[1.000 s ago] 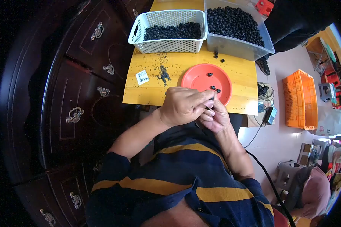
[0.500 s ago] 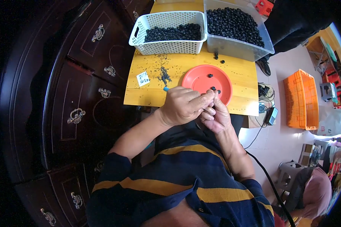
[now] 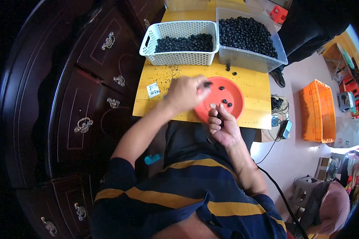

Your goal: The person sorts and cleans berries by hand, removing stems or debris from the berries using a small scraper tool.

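Note:
Above the left part of the red round dish (image 3: 239,91), my left hand (image 3: 183,95) is smeared by motion. A small black part (image 3: 207,84) shows at its fingertips; a faint blue bit shows by the hand's left side. Lower, at the dish's near rim, my right hand (image 3: 226,126) is curled palm up, its fingers closed round something dark, partly hidden. Several small black ring-shaped parts (image 3: 225,101) lie in the dish. Behind it stand a white perforated basket (image 3: 179,59) and a clear plastic bin (image 3: 247,63), both holding many like parts.
Black crumbs and a white printed label (image 3: 152,90) lie on the yellow table (image 3: 259,103). Loose black parts (image 3: 235,73) sit before the bin. Dark drawers (image 3: 81,99) stand left. On the right floor are an orange crate (image 3: 317,111) and a cable; a person's dark-trousered leg is behind.
My hands, together over the dish before, have come apart. The left moved up and left with a black part; the right dropped slightly toward me. The view has shifted a little.

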Available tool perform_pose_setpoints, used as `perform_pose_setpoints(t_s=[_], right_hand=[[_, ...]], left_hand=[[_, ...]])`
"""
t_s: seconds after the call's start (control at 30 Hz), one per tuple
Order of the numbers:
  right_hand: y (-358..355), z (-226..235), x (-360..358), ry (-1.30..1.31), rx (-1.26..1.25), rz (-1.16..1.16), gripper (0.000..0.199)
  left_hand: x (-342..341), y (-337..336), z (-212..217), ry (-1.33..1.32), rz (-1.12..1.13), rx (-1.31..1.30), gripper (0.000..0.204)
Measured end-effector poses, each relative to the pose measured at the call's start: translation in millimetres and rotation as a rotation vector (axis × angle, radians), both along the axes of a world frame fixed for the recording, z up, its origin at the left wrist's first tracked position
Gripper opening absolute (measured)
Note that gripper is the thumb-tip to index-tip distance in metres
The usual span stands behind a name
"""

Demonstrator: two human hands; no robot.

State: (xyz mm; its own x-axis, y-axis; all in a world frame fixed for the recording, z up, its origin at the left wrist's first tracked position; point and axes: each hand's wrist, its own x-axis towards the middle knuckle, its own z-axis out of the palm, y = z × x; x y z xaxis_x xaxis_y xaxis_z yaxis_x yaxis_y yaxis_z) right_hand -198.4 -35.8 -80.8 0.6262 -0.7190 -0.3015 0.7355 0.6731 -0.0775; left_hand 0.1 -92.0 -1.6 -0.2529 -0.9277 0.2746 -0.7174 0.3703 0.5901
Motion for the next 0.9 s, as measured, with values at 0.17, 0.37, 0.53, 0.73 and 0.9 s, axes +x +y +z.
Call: perform_pose_setpoints(t_s=[0.17, 0.37, 0.53, 0.73, 0.9], right_hand=[[-2.1, 2.9, -4.1, -0.015, 0.105, -0.079, 0.043], [-7.7, 12.8, -5.6, -0.057, 0.115, -0.15, 0.048], [-9.6, 3.0, -8.4, -0.049, 0.104, -0.16, 0.048], [-6.3, 8.7, -2.2, 0.064, 0.002, -0.12, 0.049], [-1.6, 7.9, -1.2, 0.083, 0.02, -0.089, 0.048]], left_hand=[[41.8, -83.1, 24.0, -0.184, 0.264, -0.218, 0.024], [35.4, -82.7, 33.5, -0.108, 0.226, -0.209, 0.034], [-11.5, 11.5, 13.7, 0.011, -0.072, 0.132, 0.032], [-25.6, 53.2, -11.7, -0.09, -0.158, 0.163, 0.032], [-23.4, 52.8, -25.1, -0.133, -0.198, 0.147, 0.03]])
